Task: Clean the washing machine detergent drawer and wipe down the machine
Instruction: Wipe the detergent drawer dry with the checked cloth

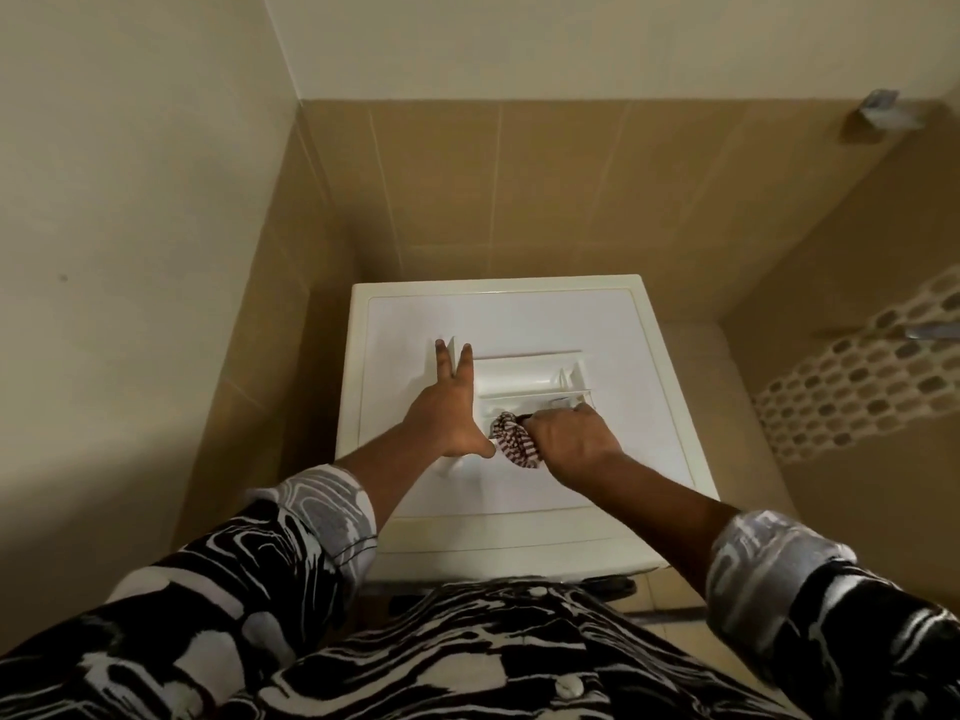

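Striped cloth [514, 443] gripped by right hand [571, 443]; left hand [448, 414] spread flat on drawer [530, 379].

Striped cloth [514, 440] in right hand [571, 439], seemingly inside detergent drawer [530, 379]

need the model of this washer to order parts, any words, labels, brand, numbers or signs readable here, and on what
No text can be read in this view.
washing machine: plain white top, no brand, label or number shows.
detergent drawer: no legible markings on its compartments.
striped cloth in the right hand: stripes only, no print.
The machine's front face is hidden.
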